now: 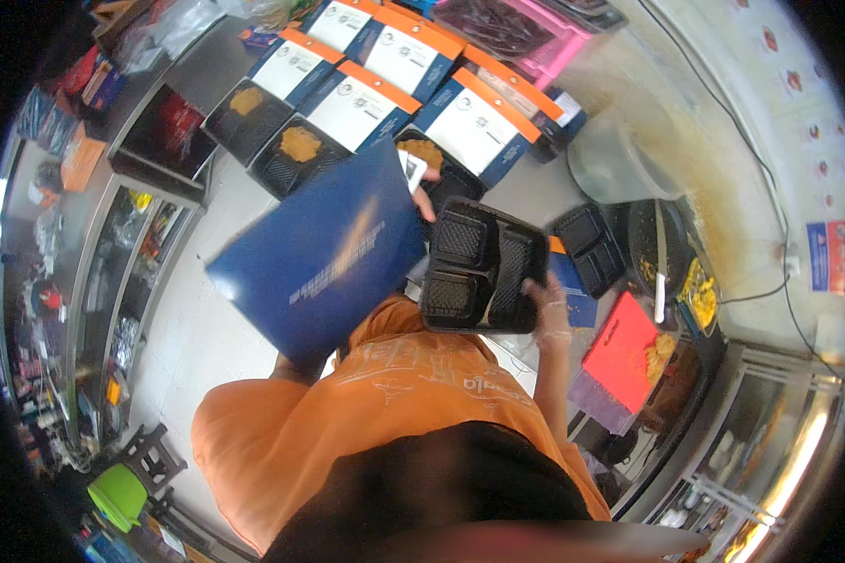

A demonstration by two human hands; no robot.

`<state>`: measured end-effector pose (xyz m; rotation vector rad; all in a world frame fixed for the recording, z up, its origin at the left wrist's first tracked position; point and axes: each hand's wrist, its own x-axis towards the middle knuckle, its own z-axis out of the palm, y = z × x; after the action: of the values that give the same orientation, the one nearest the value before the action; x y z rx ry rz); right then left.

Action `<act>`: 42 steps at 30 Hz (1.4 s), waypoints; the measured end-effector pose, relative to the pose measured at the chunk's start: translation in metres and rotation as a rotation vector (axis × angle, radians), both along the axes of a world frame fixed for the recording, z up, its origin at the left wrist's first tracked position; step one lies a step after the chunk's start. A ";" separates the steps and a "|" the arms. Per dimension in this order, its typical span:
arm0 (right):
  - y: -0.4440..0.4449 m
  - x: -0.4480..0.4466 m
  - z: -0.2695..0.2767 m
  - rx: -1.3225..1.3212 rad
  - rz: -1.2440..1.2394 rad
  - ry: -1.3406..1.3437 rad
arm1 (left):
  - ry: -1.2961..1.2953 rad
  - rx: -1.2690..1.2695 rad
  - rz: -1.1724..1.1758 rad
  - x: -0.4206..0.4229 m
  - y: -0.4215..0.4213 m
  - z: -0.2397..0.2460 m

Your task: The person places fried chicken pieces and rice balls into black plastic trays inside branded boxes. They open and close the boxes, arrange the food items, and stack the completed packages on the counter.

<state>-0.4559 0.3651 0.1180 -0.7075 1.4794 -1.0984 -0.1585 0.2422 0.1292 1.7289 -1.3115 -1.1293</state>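
My left hand (426, 197) shows only its fingers, past the right edge of a large blue printed cardboard sleeve (324, 260) that it holds; the rest is hidden behind the sleeve. In my right hand (551, 302), which wears a thin clear plastic glove, is an empty black plastic compartment tray (486, 264), gripped by its right rim. The tray is tilted in front of my body, beside the sleeve. Beyond them, black trays with golden-brown fried pieces (301, 144) stand near several blue, white and orange boxes (359, 102).
A red cutting board (623, 352) with fried food lies at the right. Near it are another empty black tray (591, 250), a knife with a white handle (660, 295), a pan and a clear plastic tub (616, 162). Metal shelving (98, 281) lines the left; a pink basket (563, 53) stands at the back.
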 end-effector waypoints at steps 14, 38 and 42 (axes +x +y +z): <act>-0.044 0.035 0.054 -0.287 -0.083 -0.069 | -0.239 -0.174 -0.122 -0.014 -0.025 -0.016; 0.029 -0.063 -0.101 -0.191 -0.581 0.898 | -0.136 -0.080 -0.343 -0.129 -0.008 -0.075; 0.032 -0.081 -0.086 -0.186 -0.794 0.841 | -0.193 -0.208 -0.427 -0.146 -0.008 -0.099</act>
<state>-0.5367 0.3969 0.0324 -0.7724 2.5306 -1.6517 -0.3049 0.2346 0.0306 1.4715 -1.9109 -1.0211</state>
